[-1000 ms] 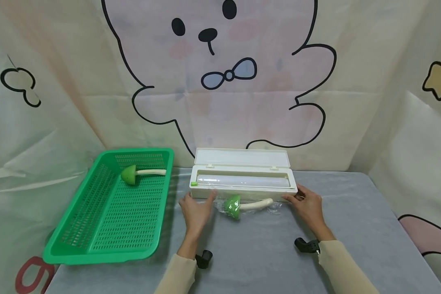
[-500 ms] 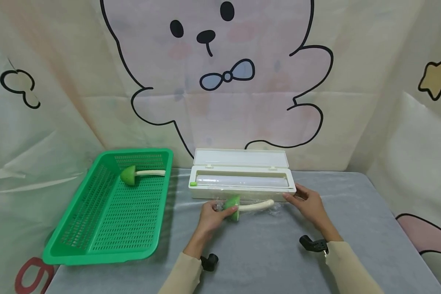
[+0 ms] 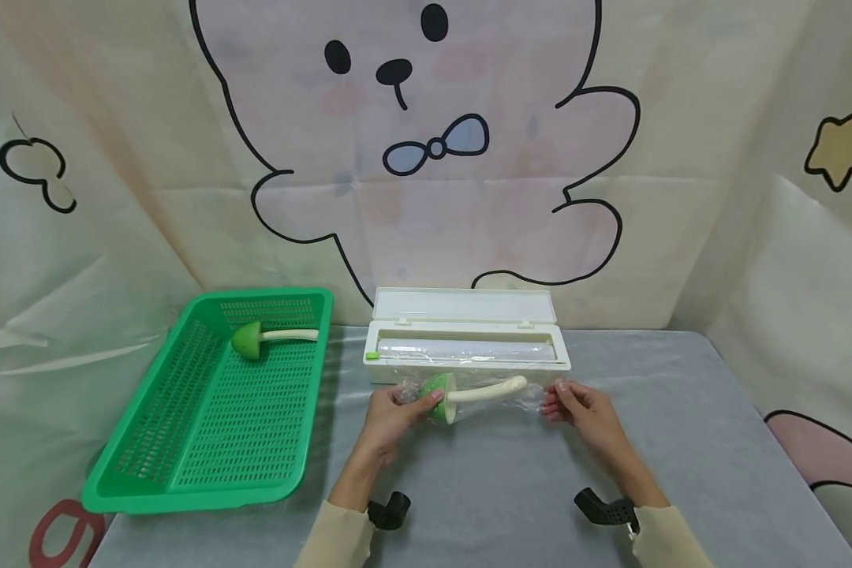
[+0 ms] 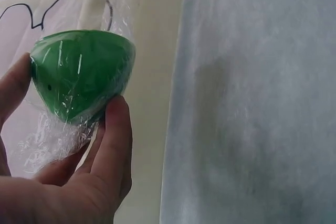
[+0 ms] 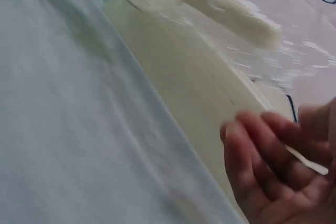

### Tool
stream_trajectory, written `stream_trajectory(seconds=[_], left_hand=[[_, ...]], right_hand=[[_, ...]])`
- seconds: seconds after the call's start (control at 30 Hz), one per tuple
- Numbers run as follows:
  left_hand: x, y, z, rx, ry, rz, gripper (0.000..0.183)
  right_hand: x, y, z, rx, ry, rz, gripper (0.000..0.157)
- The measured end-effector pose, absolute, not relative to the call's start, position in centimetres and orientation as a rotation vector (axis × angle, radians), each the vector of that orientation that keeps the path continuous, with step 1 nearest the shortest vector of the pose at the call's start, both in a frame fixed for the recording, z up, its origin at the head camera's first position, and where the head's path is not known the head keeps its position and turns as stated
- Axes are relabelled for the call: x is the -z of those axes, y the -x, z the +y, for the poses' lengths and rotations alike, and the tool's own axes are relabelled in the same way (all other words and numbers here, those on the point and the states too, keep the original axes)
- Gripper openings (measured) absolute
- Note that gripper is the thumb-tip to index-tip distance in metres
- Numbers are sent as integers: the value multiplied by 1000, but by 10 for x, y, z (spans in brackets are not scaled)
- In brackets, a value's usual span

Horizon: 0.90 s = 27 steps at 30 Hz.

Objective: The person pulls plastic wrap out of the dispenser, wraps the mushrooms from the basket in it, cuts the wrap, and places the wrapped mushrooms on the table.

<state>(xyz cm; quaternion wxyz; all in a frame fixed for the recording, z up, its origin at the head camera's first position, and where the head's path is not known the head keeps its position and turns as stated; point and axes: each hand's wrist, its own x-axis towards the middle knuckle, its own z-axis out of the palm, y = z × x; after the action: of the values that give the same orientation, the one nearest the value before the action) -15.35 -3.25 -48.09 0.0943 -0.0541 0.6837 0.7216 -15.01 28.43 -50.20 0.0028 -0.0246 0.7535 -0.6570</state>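
A mushroom-shaped piece (image 3: pixel 490 390) with a green cap and a pale stem is wrapped in clear cling film. My left hand (image 3: pixel 386 422) grips it by the cap; in the left wrist view, thumb and fingers hold the green cap (image 4: pixel 81 72) from both sides over crumpled film (image 4: pixel 55 142). Beyond the stem's right end is my right hand (image 3: pixel 582 414), its fingers loosely bent, close to the loose film. In the right wrist view those fingers (image 5: pixel 262 156) are blurred, with no film visible between them and the thumb. Behind stands a white cling film dispenser (image 3: pixel 468 371), lid up.
At the left stands a green perforated basket (image 3: pixel 206 505) holding a second green-capped mushroom (image 3: pixel 248 341). A grey cloth (image 3: pixel 511 497) covers the table. A printed curtain (image 3: pixel 504 229) hangs behind the dispenser and along both sides.
My left hand has gone from the dispenser's left end to the green cap and lifted the wrapped mushroom slightly. My right hand has left the dispenser's right end and come beside the film.
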Motion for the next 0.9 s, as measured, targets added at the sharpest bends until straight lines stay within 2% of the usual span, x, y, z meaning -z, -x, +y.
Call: stream_trajectory(seconds=[0.27,0.57,0.73,0.9], left_hand=[[480,151,-32,-2237,94,1845,43],[471,145,-27,-2138,53,2092,36],[465,144,-26,-2146,-82,2161,50],[467,147,-29,-2406,-315,1723,70]], right_hand=[[503,142,259,2356,418,1788,39],[501,148,233,2439,210,2097,33],[501,150,225,2403,151,2292,41],[500,149,224,2429,132,2277,42]])
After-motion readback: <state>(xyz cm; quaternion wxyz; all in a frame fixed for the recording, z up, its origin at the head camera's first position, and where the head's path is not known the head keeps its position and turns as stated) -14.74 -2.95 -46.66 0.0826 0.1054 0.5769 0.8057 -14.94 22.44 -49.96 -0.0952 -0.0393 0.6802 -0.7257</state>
